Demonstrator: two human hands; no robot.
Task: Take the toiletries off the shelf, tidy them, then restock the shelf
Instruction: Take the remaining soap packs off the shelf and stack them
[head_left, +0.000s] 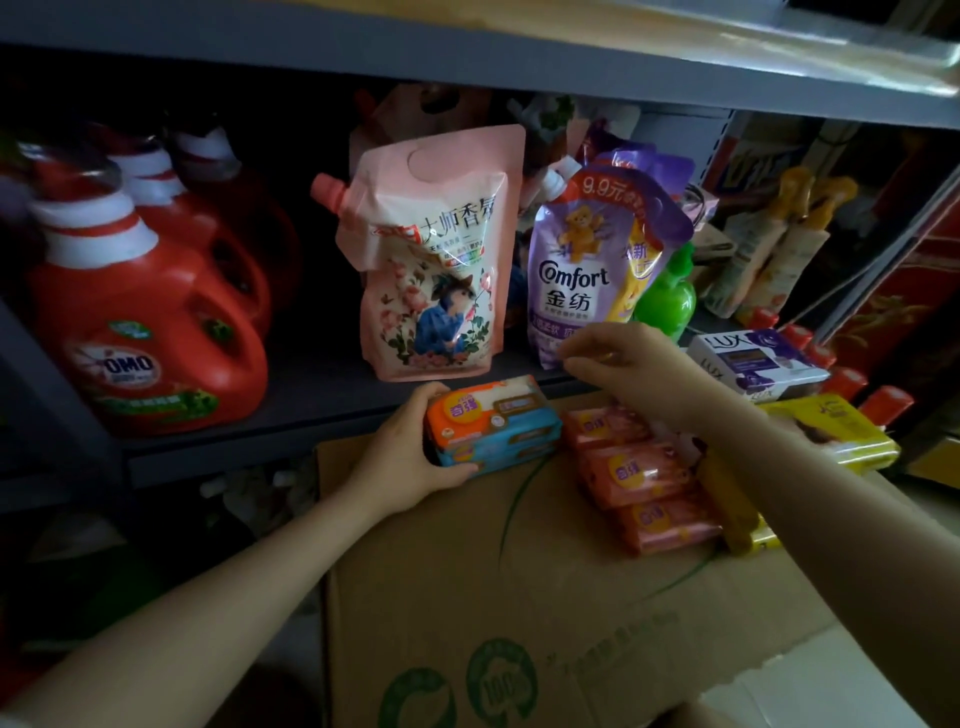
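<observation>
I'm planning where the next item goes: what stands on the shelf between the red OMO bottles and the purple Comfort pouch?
In the head view, a pink refill pouch stands upright between the OMO bottles and the Comfort pouch.

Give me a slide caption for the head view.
Left hand grips an orange-and-blue soap pack on the cardboard box.

"omo" on red jug (140, 332), "comfort" on purple pouch (587, 270), "lux" on soap box (753, 358).
</observation>
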